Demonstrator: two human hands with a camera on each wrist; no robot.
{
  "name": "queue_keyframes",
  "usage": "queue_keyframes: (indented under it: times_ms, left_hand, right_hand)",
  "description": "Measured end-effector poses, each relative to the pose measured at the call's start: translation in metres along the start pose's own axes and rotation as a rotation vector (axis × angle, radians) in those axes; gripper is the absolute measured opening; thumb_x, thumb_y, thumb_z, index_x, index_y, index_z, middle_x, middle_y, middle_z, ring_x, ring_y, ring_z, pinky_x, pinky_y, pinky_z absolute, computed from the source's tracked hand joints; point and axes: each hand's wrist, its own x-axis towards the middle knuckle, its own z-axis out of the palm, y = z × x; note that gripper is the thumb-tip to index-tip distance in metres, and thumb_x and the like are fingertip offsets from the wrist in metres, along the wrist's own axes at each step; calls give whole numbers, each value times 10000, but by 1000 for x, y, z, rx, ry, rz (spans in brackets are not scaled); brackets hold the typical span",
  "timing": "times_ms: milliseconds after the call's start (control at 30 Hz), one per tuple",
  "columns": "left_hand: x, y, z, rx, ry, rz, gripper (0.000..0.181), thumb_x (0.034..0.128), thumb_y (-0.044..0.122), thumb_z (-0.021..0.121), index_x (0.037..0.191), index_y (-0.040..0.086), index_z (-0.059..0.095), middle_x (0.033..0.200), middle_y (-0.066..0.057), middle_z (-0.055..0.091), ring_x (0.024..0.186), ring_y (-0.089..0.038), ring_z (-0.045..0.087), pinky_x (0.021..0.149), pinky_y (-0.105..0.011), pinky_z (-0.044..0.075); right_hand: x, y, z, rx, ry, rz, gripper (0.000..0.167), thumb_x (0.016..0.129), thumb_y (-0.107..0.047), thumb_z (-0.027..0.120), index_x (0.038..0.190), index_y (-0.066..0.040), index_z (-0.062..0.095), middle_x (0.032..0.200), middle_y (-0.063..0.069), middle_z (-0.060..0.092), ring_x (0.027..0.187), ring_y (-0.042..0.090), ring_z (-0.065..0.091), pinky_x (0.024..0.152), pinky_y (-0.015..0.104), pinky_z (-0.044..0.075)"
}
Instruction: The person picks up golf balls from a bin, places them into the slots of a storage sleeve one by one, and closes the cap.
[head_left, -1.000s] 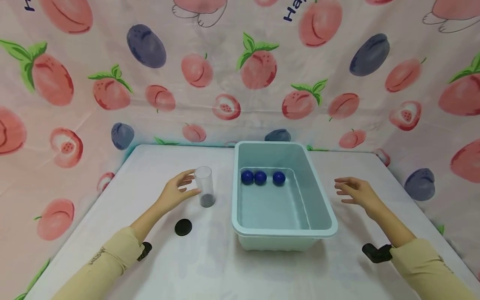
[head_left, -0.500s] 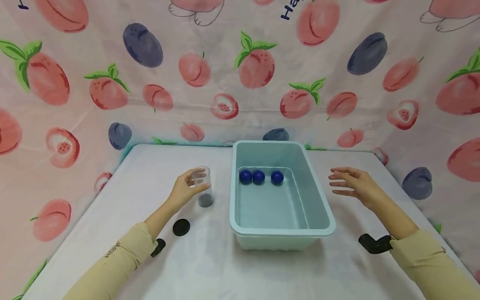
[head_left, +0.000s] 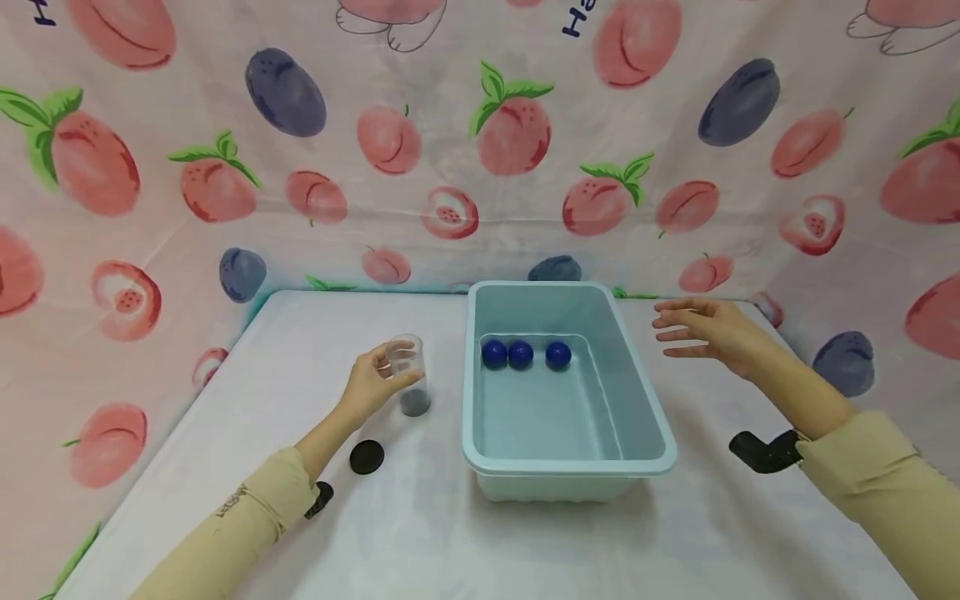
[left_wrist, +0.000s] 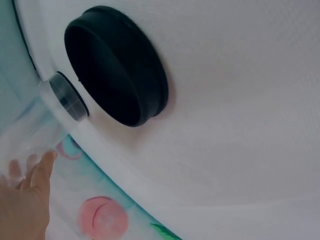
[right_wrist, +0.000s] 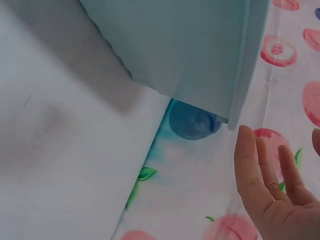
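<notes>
A clear plastic cylinder [head_left: 416, 392] with a dark base stands upright on the white table, left of the tub. My left hand [head_left: 370, 388] grips it, thumb on the near side and fingers behind, seen through the wall. In the left wrist view the cylinder [left_wrist: 37, 120] is partly cut off by the frame edge. A round black lid [head_left: 367, 457] lies on the table just below that hand; its hollow side shows in the left wrist view. Above the table, right of the tub, my right hand [head_left: 712, 335] hovers with spread, nearly straight fingers and holds nothing.
A pale blue-green tub [head_left: 570, 467] stands in the middle of the table. Inside it, near the far end, rest three dark blue balls [head_left: 521, 355]. A curtain printed with fruit [head_left: 450, 125] hangs behind the table [head_left: 420, 533].
My left hand has moved right and closed round the cylinder, which stays in place. My right hand has risen and drifted slightly toward the far side.
</notes>
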Motion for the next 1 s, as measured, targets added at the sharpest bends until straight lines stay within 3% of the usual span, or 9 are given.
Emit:
queue_keyframes:
  times_ms: [333, 467, 633, 800, 933, 1000]
  left_hand:
    - [0, 3, 0, 10, 1, -1, 431, 819, 131, 728, 1215, 58, 574, 1251, -185, 598, 1176, -348, 574, 964, -415, 493]
    - [0, 1, 0, 6, 5, -5, 429, 817, 126, 729, 1211, 52, 576, 1254, -185, 596, 1175, -350, 573, 963, -408, 494]
    - [1, -1, 5, -12, 12, -10, 454, 815, 142, 735, 1229, 50, 573, 1261, -190, 596, 1178, -351, 571, 972, -386, 490]
    - [0, -1, 7, -19, 0, -34, 463, 808, 152, 743, 1233, 69, 579, 1268, -168, 600, 1188, -336, 567, 990, -397, 477]
    - [0, -1, 3, -14, 2, -27, 460, 803, 150, 747, 1226, 72, 584, 1267, -161, 601, 1180, -321, 576, 993, -403, 475]
    - [0, -1, 1, -11, 6, -22, 460, 802, 155, 749, 1224, 72, 586, 1269, -161, 600, 1176, -319, 579, 992, -403, 476]
  right_hand:
    - [9, -45, 8, -101, -49, 3, 556, 975, -315, 502, 1353, 71, 369, 932, -108, 626, 833, 19, 657, 815, 356, 567]
    - [15, -58, 14, -126, -71, 23, 579, 966, -324, 517, 1373, 57, 361, 1095, 67, 621, 878, 53, 657, 850, 384, 550]
    - [19, -72, 20, -154, -61, 38, 594, 965, -350, 512, 1379, 50, 364, 1303, 282, 495, 963, 152, 660, 859, 394, 542]
    - [21, -81, 29, -151, -66, 60, 602, 973, -374, 485, 1384, 48, 362, 1284, 281, 514, 967, 155, 659, 858, 379, 546]
    - [31, -88, 37, -152, -80, 74, 608, 967, -393, 484, 1381, 38, 366, 1219, 201, 558, 913, 106, 650, 853, 378, 553]
    - [38, -92, 42, -171, -82, 85, 607, 964, -390, 492, 1379, 36, 369, 1226, 205, 546, 931, 142, 648, 849, 388, 555]
